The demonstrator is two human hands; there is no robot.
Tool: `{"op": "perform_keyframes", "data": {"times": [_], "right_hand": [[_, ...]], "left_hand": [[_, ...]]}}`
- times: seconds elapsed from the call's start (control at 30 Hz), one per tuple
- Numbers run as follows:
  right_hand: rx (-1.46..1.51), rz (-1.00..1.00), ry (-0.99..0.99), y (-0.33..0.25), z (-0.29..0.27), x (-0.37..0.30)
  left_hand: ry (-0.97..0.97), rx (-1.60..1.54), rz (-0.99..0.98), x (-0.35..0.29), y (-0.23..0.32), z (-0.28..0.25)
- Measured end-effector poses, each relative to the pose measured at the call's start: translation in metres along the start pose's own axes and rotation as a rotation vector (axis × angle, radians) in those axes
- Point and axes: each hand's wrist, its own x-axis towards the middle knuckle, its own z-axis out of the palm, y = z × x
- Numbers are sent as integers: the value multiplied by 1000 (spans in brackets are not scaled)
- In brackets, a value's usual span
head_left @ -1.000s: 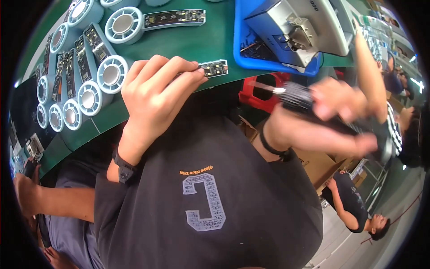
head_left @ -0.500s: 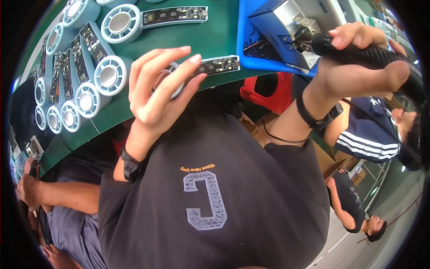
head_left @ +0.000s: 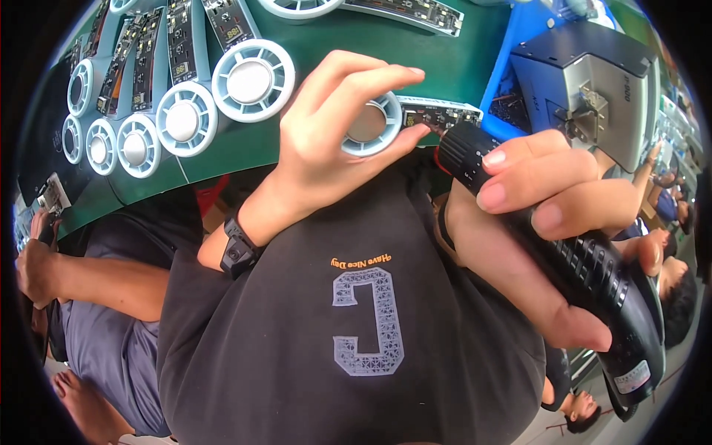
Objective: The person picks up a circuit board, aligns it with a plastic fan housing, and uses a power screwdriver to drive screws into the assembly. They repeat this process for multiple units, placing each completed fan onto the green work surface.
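My left hand (head_left: 315,137) is curled around the round head of a light-blue handheld fan (head_left: 371,122), fingers over the slotted ring and thumb along its near side. The fan lies by the green table's near edge, with a black circuit board (head_left: 452,117) exposed in its handle. A thick black electric screwdriver (head_left: 469,152) is gripped in my right hand (head_left: 552,185). Its tip points at the circuit board, close to my left thumb; whether it touches a screw is too small to tell.
Several similar fans (head_left: 252,80) stand in a row on the left, and another fan (head_left: 415,13) lies farther back. A grey screw feeder (head_left: 601,81) sits in a blue tray (head_left: 498,63) at the right. A co-worker's hand (head_left: 35,271) is at far left.
My right hand has brought the screwdriver from the screw feeder down and left to the fan's circuit board. My left hand stays on the fan. The whole view has shifted.
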Motion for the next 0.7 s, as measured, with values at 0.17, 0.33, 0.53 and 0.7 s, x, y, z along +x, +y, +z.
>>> {"op": "perform_keyframes", "data": {"times": [0.17, 0.33, 0.53, 0.7], "right_hand": [[-49, 29, -203, 5, 1, 1], [77, -12, 108, 5, 23, -9], [126, 27, 102, -2, 17, -4], [132, 38, 87, 1, 16, -1]], "left_hand": [[-24, 2, -7, 3, 2, -4], [-42, -14, 6, 2, 1, -4], [-17, -53, 53, 5, -2, -2], [-35, -53, 9, 1, -1, -1]]}}
